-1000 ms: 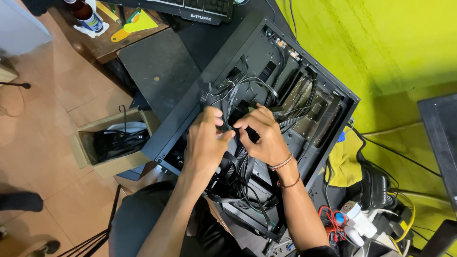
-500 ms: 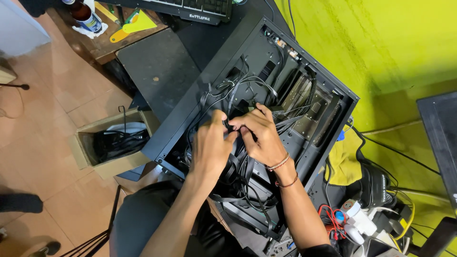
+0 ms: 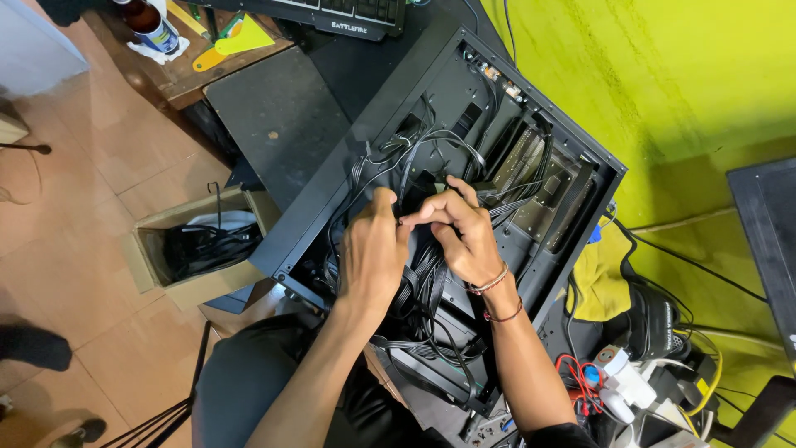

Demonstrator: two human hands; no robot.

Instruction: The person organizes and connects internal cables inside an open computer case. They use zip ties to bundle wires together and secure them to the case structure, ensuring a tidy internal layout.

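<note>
— Listing what sits under my hands, item by item. Item one: open black computer case [image 3: 464, 108], lying on its side, interior facing up, tilted across the view.

— And your hands?

— My left hand [image 3: 371, 257], fingers curled, thumb and forefinger pinched on a thin black cable [image 3: 404, 187] near the middle of the case. My right hand [image 3: 460, 236], two cord bracelets at the wrist, fingertips closed on the same cable, just beside the left; the two hands touch at the fingertips.

— Where does that cable lie?

— It rises out of the tangle of black flat cables [image 3: 427, 290] that fills the lower part of the case, under my palms. Which connector it ends in, I cannot tell; my fingers cover it.

— Further entries?

— Cardboard box [image 3: 157, 282] on the tiled floor to the left of the case, holding coiled black leads. Black side panel [image 3: 278, 124], flat, between the case and a wooden table [image 3: 186, 75]. On that table: a bottle [image 3: 149, 21] on a white cloth, a yellow-handled tool [image 3: 228, 41], the edge of a black keyboard [image 3: 348, 17]. Yellow cloth [image 3: 601, 282] just right of the case. White power strip [image 3: 622, 382] with red and black wires, lower right. Yellow-green wall [image 3: 663, 83] behind.
</note>
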